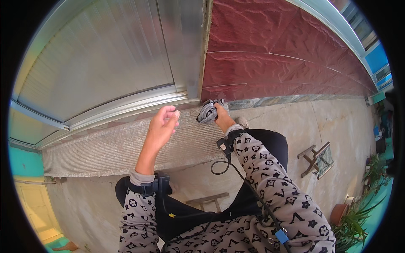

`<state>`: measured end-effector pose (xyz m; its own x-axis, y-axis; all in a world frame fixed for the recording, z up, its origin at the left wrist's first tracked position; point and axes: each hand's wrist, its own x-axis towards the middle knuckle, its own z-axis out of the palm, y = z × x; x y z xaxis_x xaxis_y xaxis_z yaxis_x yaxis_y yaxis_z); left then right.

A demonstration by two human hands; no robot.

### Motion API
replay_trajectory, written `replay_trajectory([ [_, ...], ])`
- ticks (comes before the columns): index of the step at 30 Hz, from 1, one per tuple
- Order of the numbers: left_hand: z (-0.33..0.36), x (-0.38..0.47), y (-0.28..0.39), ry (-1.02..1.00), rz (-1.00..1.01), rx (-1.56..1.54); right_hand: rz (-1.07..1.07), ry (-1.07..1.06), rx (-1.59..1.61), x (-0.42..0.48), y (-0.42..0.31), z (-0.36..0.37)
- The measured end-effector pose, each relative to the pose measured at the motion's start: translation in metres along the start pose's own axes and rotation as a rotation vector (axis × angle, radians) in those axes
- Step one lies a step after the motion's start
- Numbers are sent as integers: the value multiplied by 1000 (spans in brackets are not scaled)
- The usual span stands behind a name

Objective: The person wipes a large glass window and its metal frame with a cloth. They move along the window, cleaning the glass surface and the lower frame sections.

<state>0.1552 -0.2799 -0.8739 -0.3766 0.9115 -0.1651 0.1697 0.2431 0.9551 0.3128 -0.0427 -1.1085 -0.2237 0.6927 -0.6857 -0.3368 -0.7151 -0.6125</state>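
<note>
My right hand (222, 117) grips a bunched grey cloth with dark stripes (208, 111), which rests at the right end of a ridged stone step (126, 142), close to the foot of the red tiled wall (253, 69). To the left, my left hand (164, 123) is raised over the step with its fingers loosely curled and holds nothing. Beyond it runs the metal bottom frame (133, 109) of a glazed door (104, 57). Black straps with small devices and cables sit around both of my wrists.
A folding stool (319, 159) stands on the concrete floor (284, 126) to the right. Part of a wooden frame (210, 200) shows between my legs. Farther off at the lower right are a terracotta pot (339, 214) and leafy plants (356, 224). A yellow door (36, 205) is at the far left.
</note>
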Motion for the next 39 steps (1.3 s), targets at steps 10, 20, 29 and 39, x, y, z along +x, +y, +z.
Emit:
replay_trajectory([
  [10,12,-8,29,-52,48,-136,-43,10,158,31,-7,-10],
  [20,-21,-115,140,-681,801,-937,-14,-26,253,-14,-68,39],
  [29,-17,-166,157,-410,740,-1051,-121,-266,116,-86,-136,37],
  [39,-14,-188,180,-166,399,-988,-204,-337,232,-127,-150,47],
])
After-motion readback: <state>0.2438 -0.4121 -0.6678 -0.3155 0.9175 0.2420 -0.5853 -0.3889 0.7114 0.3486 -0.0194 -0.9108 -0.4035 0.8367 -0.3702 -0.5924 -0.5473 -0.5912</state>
